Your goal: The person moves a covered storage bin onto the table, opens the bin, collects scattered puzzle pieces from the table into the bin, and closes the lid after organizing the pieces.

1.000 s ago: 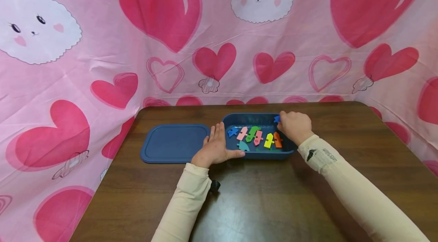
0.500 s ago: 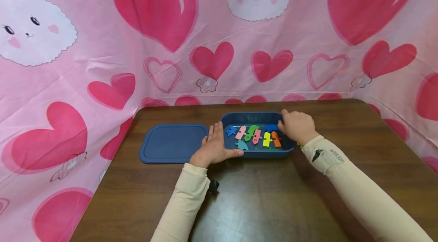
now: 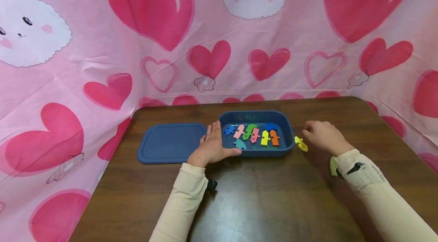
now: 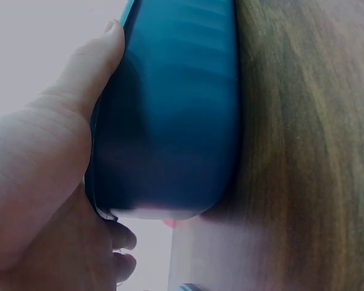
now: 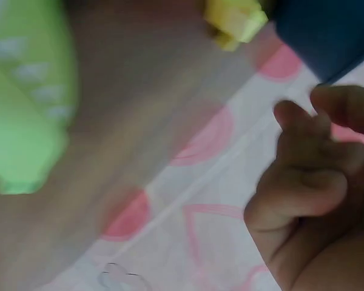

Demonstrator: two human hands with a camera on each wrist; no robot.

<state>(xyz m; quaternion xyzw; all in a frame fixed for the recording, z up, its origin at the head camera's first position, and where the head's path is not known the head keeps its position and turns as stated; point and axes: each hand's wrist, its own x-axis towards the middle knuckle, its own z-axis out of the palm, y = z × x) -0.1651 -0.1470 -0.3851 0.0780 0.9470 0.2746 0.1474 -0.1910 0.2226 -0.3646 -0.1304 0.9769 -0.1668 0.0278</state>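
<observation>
In the head view my left hand (image 3: pixel 210 147) rests on the left end of a dark blue container (image 3: pixel 289 147). Its fingers are straight and its thumb lies along the front rim. Inside the container lie several colourful puzzle pieces, among them a yellow one (image 3: pixel 265 138), an orange one (image 3: pixel 274 138), a teal one (image 3: pixel 240 144) and a blue one (image 3: pixel 271 127). My right hand (image 3: pixel 325 137) is off to the container's right, fingers loosely curled. Nothing shows between them in the right wrist view. Between hand and container a yellow puzzle piece (image 3: pixel 301 144) lies on the table.
A flat blue lid (image 3: pixel 172 143) lies left of the container on the wooden table (image 3: pixel 260 196). A green piece (image 3: pixel 333 166) with white triangles (image 5: pixel 30 73) shows beside the right wrist. Pink heart-patterned cloth (image 3: pixel 219 14) hangs behind the table.
My right hand has let go of the blue piece, which now lies in the container, and has moved right, away from the rim. The yellow piece outside has come into view. The left hand stays put.
</observation>
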